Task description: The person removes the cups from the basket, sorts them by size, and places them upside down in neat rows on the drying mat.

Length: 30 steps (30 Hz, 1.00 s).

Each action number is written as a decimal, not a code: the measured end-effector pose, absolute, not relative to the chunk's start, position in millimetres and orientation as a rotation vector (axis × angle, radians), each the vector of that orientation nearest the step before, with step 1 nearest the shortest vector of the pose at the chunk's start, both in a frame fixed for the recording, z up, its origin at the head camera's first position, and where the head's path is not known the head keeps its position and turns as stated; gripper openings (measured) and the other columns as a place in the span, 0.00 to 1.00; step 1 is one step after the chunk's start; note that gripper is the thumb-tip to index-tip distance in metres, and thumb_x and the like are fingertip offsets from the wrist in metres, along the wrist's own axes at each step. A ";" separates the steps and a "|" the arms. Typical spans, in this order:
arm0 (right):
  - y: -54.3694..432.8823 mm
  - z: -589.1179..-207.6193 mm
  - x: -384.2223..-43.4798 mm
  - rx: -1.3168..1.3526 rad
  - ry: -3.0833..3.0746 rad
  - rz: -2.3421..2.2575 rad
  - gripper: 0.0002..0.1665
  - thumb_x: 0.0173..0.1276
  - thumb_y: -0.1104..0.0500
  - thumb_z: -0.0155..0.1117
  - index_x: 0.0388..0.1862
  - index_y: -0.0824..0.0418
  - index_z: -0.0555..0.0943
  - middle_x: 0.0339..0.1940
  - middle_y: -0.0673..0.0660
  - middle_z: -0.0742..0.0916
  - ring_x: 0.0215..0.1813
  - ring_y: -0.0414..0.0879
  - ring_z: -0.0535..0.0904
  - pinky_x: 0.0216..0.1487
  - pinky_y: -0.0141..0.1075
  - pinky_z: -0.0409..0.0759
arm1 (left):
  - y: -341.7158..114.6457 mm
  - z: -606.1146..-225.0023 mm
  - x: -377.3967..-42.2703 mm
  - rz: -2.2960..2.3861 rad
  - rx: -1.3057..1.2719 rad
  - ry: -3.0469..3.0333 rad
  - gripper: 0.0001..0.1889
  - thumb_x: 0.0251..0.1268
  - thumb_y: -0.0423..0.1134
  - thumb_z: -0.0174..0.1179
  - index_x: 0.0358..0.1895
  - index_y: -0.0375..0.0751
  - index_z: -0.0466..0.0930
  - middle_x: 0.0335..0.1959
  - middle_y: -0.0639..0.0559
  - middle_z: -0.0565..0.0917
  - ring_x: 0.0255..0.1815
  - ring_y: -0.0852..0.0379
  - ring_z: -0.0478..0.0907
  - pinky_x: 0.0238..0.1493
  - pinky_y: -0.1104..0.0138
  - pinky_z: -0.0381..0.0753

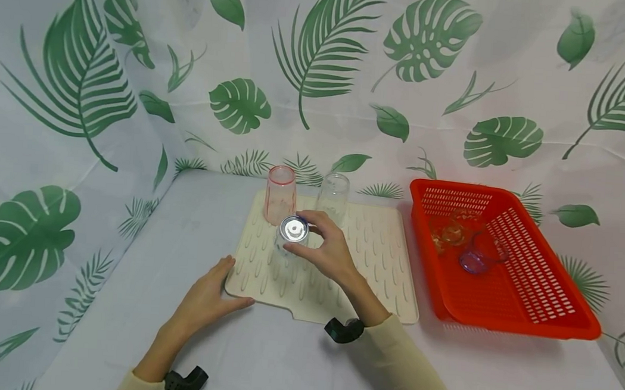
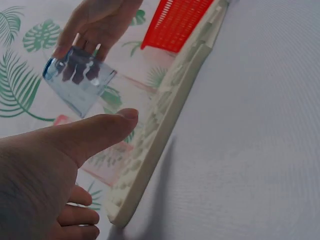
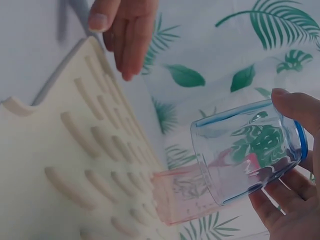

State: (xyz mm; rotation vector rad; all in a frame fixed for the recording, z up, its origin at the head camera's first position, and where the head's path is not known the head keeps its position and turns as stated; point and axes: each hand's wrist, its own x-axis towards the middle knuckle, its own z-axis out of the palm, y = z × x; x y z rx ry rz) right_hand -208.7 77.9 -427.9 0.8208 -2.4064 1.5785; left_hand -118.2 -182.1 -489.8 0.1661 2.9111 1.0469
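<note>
My right hand (image 1: 326,249) holds a blue-tinted drinking glass (image 3: 245,150) by its base end, with the base up and the mouth toward the cream ridged drying mat (image 1: 362,263). In the right wrist view a gap shows between the glass's mouth and the mat. Behind it on the mat stand a pink-tinted glass (image 1: 280,199) and a clear glass (image 1: 333,196). My left hand (image 1: 206,296) is beside the mat's front left corner, thumb spread from the fingers, holding nothing. In the left wrist view its thumb (image 2: 105,132) overlaps the pink glass.
A red plastic basket (image 1: 477,306) with slotted walls stands right of the mat. Inside lie an amber glass (image 1: 454,233) and a purple glass (image 1: 475,261). A white cloth with green leaves (image 1: 321,52) hangs behind the table (image 1: 281,360).
</note>
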 end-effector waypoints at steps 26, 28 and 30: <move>34.4 -461.1 -243.7 0.621 -2.583 1.525 0.40 0.59 0.54 0.78 0.68 0.63 0.74 0.61 0.60 0.82 0.62 0.54 0.81 0.63 0.45 0.82 | -180.4 -500.8 -118.2 0.838 0.158 2.991 0.49 0.63 0.60 0.65 0.75 0.27 0.59 0.77 0.29 0.59 0.79 0.33 0.54 0.76 0.40 0.59; 32.9 -462.9 -243.9 0.614 -2.597 1.515 0.40 0.59 0.53 0.78 0.68 0.63 0.74 0.62 0.60 0.82 0.61 0.55 0.82 0.62 0.45 0.83 | -180.2 -500.7 -117.9 0.838 0.158 2.992 0.49 0.63 0.60 0.65 0.74 0.26 0.60 0.77 0.29 0.59 0.79 0.33 0.54 0.76 0.39 0.59; 31.4 -463.8 -243.7 0.608 -2.600 1.524 0.40 0.60 0.53 0.77 0.68 0.63 0.73 0.62 0.61 0.82 0.61 0.56 0.81 0.62 0.45 0.83 | -180.1 -500.7 -117.6 0.838 0.160 2.992 0.49 0.63 0.60 0.65 0.74 0.26 0.60 0.77 0.29 0.60 0.79 0.33 0.54 0.76 0.39 0.59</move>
